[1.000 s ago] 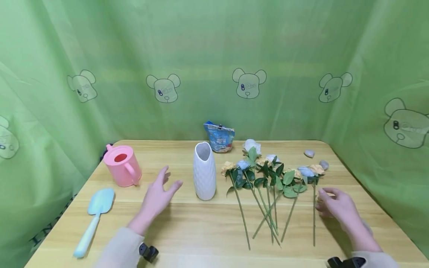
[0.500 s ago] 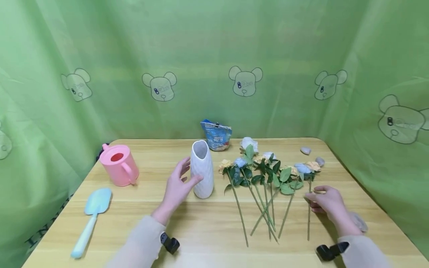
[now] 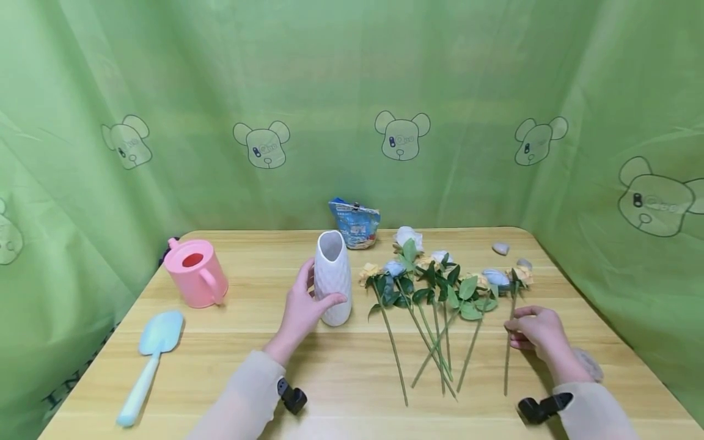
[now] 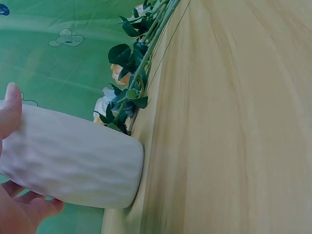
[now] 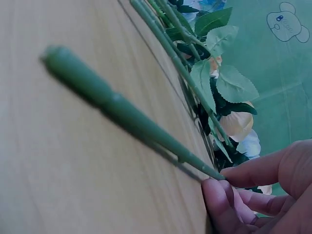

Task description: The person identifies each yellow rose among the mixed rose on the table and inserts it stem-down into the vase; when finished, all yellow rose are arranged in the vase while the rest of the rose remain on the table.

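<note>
The white textured vase (image 3: 332, 281) stands upright in the middle of the table. My left hand (image 3: 301, 313) holds it from the left, thumb across the front and fingers round the far side; the left wrist view shows the vase (image 4: 78, 156) between thumb and fingers. To the right, my right hand (image 3: 541, 335) pinches the stem of a peach artificial rose (image 3: 519, 276) between thumb and fingertips. In the right wrist view this green stem (image 5: 131, 117) runs out close above the tabletop. Several other artificial roses (image 3: 434, 287) lie between the vase and my right hand, their stems crossing.
A pink watering can (image 3: 198, 275) and a light-blue toy shovel (image 3: 154, 360) are at the left. Behind the vase stands a blue printed bag (image 3: 356, 226). Pale stones (image 3: 500, 249) lie at the right, one partly behind my right wrist. Green curtains (image 3: 330, 79) surround the table.
My left hand has moved right from beside the watering can and come round the vase. My right hand has taken the peach rose's stem, and its head has turned slightly.
</note>
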`<state>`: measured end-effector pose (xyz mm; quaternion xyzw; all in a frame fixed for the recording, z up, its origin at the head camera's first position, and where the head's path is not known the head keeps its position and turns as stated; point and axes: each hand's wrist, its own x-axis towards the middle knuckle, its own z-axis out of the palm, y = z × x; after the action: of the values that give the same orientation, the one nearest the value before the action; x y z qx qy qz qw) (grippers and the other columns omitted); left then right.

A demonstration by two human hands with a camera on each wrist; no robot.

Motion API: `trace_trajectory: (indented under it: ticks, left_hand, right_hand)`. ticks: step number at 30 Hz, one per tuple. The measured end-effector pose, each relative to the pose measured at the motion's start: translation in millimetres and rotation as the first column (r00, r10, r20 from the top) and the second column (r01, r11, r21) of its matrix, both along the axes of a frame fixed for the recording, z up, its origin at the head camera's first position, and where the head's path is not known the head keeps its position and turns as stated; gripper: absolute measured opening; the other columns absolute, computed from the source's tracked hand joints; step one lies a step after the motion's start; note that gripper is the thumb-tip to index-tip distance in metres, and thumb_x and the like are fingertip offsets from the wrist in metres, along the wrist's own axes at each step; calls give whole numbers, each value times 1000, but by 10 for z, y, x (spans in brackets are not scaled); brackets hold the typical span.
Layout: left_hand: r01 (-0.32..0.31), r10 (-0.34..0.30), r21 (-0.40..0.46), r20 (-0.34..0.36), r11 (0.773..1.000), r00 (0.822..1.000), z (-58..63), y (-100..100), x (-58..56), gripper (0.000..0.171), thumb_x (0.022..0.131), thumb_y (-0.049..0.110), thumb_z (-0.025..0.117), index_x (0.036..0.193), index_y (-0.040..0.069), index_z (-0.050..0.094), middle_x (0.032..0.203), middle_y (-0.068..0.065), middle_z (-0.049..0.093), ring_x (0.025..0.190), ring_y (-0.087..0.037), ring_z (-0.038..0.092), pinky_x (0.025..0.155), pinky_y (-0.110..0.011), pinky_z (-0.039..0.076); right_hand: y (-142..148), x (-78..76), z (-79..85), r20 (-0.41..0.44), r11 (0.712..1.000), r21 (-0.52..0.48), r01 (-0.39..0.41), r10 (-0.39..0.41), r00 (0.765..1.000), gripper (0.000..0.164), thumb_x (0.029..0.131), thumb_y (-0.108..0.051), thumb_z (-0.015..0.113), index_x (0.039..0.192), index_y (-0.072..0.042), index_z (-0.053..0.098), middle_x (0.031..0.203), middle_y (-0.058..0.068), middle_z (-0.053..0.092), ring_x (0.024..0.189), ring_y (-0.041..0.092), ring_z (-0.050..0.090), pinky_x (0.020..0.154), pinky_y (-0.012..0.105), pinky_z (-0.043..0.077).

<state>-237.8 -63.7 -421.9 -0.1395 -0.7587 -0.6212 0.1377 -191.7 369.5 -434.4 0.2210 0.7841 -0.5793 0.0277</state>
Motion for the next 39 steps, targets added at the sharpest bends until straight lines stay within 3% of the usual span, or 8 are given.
trace_trajectory:
  ticks: [8,14,21,25,29,34,37,39]
  left_hand:
    - [15,-15,-3,9,1000,1000,16,13,-5,82,68,21,84,138,19,41,128,-10,53,115,-25,51,96,-43,43]
    - [40,-40,6,9,999,999,224,-8,168,77,72,10,80,138,11,41,130,-14,52,118,-27,50,98,-44,41]
    - [60,-60,3,9,998,998,255,-7,198,76,74,11,79,139,12,40,134,-13,49,121,-26,47,100,-43,39]
    - [57,-57,3,-9,998,998,240,17,188,75,74,11,79,139,13,41,133,-12,50,120,-25,48,99,-41,40]
    - [66,-66,0,-24,998,998,227,29,179,76,75,10,78,140,10,39,133,-14,50,119,-28,49,98,-42,40]
    - [78,-78,-3,-10,997,997,219,37,177,76,75,10,78,140,11,39,134,-13,49,119,-28,49,98,-40,40]
    - [74,-74,-2,-10,997,997,217,24,179,75,75,10,78,140,11,39,134,-12,49,119,-27,49,99,-40,40]
    - [71,-71,-1,-17,997,997,218,11,177,75,75,9,78,139,11,39,134,-12,49,120,-27,49,99,-40,40]
  right_hand:
    - [-66,47,205,-71,1000,-23,-20,18,997,63,82,3,59,135,13,26,76,8,60,62,19,61,60,34,57]
    - [-426,24,588,-273,996,-1,-87,83,959,64,84,-4,65,136,10,29,85,0,60,68,15,63,65,34,57]
    - [-1307,-93,1137,-519,987,-11,-161,132,845,52,84,-2,66,130,5,43,96,13,57,68,16,63,65,33,56]
    - [-1770,-200,1480,-625,974,-24,-224,160,764,48,83,-1,66,127,1,47,98,15,57,72,17,62,68,36,56]
    - [-2129,-306,1753,-727,961,-88,-263,119,676,41,83,2,66,122,-2,52,93,12,58,70,19,62,66,35,57]
    - [-2469,-415,1965,-825,937,-178,-301,25,565,36,82,5,65,116,-3,56,90,13,58,68,21,62,64,33,57]
    - [-2650,-502,2004,-862,944,-149,-295,21,506,35,83,4,65,116,-3,56,91,13,59,69,21,61,64,33,57]
    - [-2752,-574,1977,-872,956,-96,-279,55,486,34,83,3,64,116,-2,56,90,13,59,70,20,60,64,32,57]
